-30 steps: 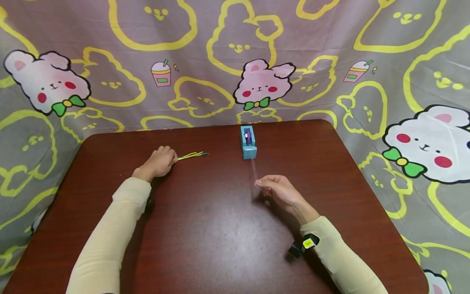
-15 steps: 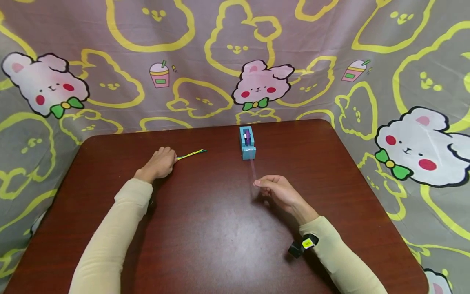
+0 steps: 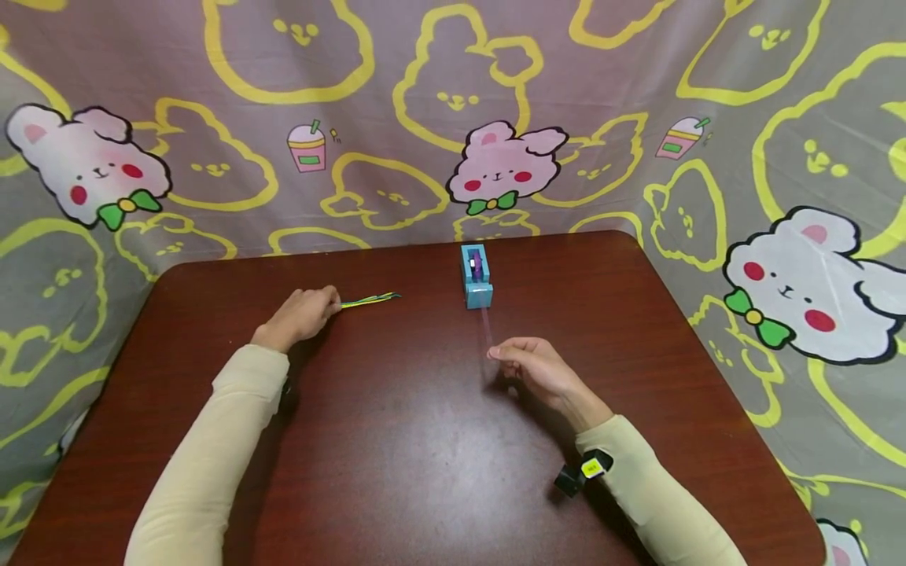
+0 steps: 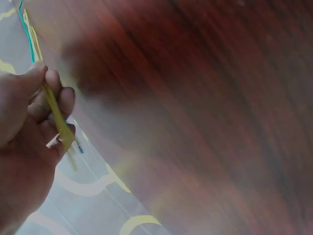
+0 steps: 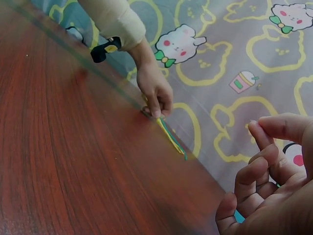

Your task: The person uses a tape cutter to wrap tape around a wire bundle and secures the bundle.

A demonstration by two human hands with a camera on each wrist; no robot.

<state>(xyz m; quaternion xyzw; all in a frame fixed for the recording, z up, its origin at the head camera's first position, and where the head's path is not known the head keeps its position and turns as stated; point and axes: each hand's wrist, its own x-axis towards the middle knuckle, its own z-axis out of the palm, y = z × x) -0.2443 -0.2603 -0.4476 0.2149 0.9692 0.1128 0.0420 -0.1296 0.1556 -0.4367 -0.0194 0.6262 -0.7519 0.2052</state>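
My left hand (image 3: 299, 316) pinches a thin bundle of yellow and teal cords (image 3: 371, 300) above the left part of the table. In the left wrist view the cords (image 4: 55, 107) pass between thumb and fingers, with loose ends sticking out on both sides. A blue tape dispenser (image 3: 478, 295) with a purple core stands near the table's far edge. From its front a clear strip of tape (image 3: 486, 326) stretches to my right hand (image 3: 543, 371), whose thumb and forefinger pinch the strip's end. The right wrist view shows that pinch of the right hand (image 5: 279, 166), the tape there barely visible.
The dark red-brown wooden table (image 3: 396, 464) has rounded far corners. Behind it and along its sides hangs a grey cloth (image 3: 396, 71) printed with cartoon rabbits. A black wrist camera (image 3: 570, 479) juts from my right sleeve.
My left hand has shifted and turned slightly, and the cords' free ends have swung a little. The right hand keeps the tape stretched, almost still.
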